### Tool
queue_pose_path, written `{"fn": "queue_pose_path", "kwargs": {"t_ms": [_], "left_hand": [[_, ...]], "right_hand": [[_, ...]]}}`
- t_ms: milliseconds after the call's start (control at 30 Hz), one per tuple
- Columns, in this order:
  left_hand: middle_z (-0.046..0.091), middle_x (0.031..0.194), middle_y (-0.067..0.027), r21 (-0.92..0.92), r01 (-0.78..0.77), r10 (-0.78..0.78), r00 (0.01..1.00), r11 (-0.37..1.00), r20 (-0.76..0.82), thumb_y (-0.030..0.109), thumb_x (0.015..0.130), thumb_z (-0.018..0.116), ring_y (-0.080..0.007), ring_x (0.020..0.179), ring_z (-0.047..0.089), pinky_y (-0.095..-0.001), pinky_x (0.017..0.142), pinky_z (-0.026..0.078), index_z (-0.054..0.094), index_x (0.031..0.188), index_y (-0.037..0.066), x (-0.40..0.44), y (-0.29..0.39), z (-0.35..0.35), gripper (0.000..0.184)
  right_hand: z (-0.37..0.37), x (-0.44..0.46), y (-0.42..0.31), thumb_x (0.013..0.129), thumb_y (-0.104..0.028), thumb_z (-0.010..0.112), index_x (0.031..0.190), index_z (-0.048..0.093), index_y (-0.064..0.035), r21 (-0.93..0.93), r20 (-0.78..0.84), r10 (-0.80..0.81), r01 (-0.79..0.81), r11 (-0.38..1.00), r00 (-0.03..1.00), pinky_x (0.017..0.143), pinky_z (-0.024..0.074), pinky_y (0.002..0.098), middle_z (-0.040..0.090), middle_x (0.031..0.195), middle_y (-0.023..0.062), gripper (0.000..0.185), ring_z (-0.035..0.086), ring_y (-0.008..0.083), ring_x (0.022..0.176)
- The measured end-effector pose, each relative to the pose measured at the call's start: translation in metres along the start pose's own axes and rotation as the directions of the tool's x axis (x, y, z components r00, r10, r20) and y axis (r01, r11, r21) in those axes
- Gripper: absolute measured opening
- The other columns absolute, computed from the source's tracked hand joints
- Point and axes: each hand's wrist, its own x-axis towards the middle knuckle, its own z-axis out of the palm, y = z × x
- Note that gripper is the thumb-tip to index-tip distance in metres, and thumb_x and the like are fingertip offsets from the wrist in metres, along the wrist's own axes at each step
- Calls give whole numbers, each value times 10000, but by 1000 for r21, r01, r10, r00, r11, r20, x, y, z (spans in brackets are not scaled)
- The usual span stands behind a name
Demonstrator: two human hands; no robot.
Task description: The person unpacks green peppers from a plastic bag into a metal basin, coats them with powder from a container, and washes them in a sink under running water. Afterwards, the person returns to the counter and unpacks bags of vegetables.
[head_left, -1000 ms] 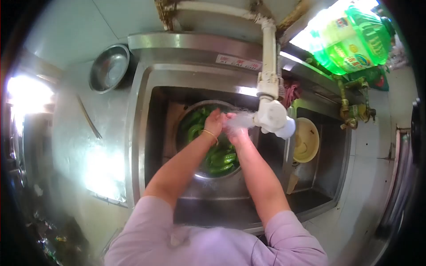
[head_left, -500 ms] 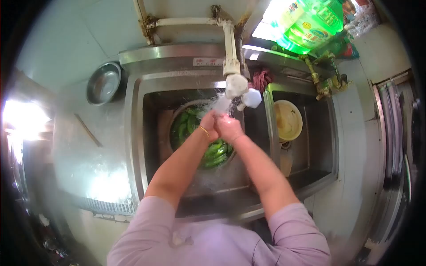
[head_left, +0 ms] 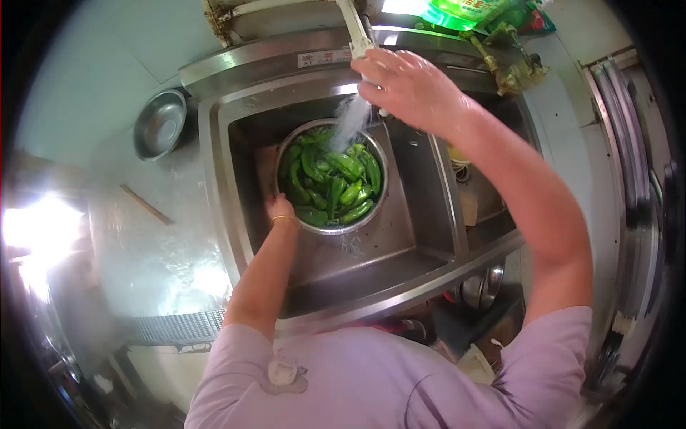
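Observation:
Green peppers (head_left: pixel 343 166) fill a round metal basin (head_left: pixel 384 187) standing in the sink (head_left: pixel 368 266). My left hand (head_left: pixel 280 206), with a gold bracelet at the wrist, is closed on the basin's left rim; some fingers are hidden. Up at the white tap (head_left: pixel 360 44), my right hand (head_left: pixel 409 89) is wet and curled around the tap's knob, which it covers. Running water (head_left: pixel 350 123) falls from below that hand onto the peppers.
A grey metal bowl (head_left: pixel 160 127) and a pair of chopsticks (head_left: pixel 146 204) lie on the steel counter (head_left: pixel 168 264) at left. A second sink basin (head_left: pixel 493 196) is at right. Behind it are corroded brass valves (head_left: pixel 513 68) and a green bottle (head_left: pixel 464 11).
My hands were together under the stream. The left has gone down to the basin's rim, the right up to the tap. The view has shifted, and the basin shows fully.

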Motion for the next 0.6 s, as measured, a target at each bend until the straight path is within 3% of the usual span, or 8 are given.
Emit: {"fn": "queue_pose_path", "kwargs": {"t_ms": [100, 133, 233, 300, 400, 433, 500, 600], "left_hand": [[585, 1098, -130, 121, 343, -358, 921, 932, 151, 136, 835, 541, -252, 985, 554, -378, 882, 433, 508, 1239, 6, 9, -24, -18, 425], [591, 1077, -130, 87, 301, -311, 938, 950, 150, 136, 829, 546, -254, 970, 556, -372, 874, 433, 525, 1214, 0, -2, -13, -16, 409], [604, 1034, -125, 20, 143, -144, 985, 989, 94, 141, 812, 558, -260, 938, 559, -354, 857, 431, 570, 1141, -15, -32, 7, -15, 365], [604, 1031, -114, 13, -8, 8, 1000, 1000, 7, 151, 805, 564, -263, 933, 559, -343, 853, 429, 592, 1096, -22, -34, 10, -9, 339], [600, 1032, -93, 91, 37, -38, 999, 995, 10, 165, 815, 559, -257, 941, 548, -336, 868, 417, 595, 1107, 14, -50, 45, -15, 331], [598, 1043, -90, 184, 43, -56, 996, 982, 65, 175, 821, 553, -254, 955, 547, -341, 878, 411, 589, 1123, 30, -47, 49, -18, 337], [594, 1065, -84, 359, 40, -111, 978, 932, 179, 195, 834, 540, -248, 984, 544, -350, 898, 399, 578, 1155, 63, -33, 54, -26, 350], [590, 1089, -72, 94, 268, -275, 959, 959, 68, 243, 844, 539, -224, 1034, 534, -386, 901, 384, 559, 1169, 109, -1, 14, -23, 352]], "right_hand": [[-11, 19, 11, 785, -100, 584, 956, 594, -105, 5, 306, 72, -77, 997, 949, 838, 497, 363, 608, 1098, 72, 171, 572, 255, 1069], [-14, 28, 13, 784, -96, 584, 951, 591, -104, 14, 422, 109, -127, 992, 900, 820, 508, 366, 617, 1082, 84, 167, 589, 268, 1044], [-16, 48, 7, 842, -289, 536, 948, 635, -66, 80, 572, 310, -428, 900, 760, 736, 515, 426, 673, 873, 132, 266, 655, 293, 846], [-2, 56, 3, 848, -426, 456, 824, 701, -58, 146, 734, 368, -662, 735, 570, 743, 507, 420, 679, 753, 138, 442, 667, 281, 782], [-2, 63, -5, 849, -406, 452, 748, 720, -76, 85, 744, 448, -736, 672, 495, 743, 510, 405, 677, 738, 121, 437, 668, 267, 781], [-2, 59, -2, 846, -414, 430, 799, 707, -126, 98, 767, 460, -791, 604, 447, 667, 518, 390, 679, 705, 38, 402, 675, 194, 695], [5, 29, -4, 867, -359, 465, 828, 679, -100, 354, 384, 695, -793, 496, 607, 637, 504, 386, 665, 714, 47, 338, 655, 203, 679], [48, -54, -52, 882, -210, 543, 879, 606, -49, 724, -186, 845, -512, 463, 501, 584, 470, 342, 632, 783, 86, 172, 603, 219, 650]]}}
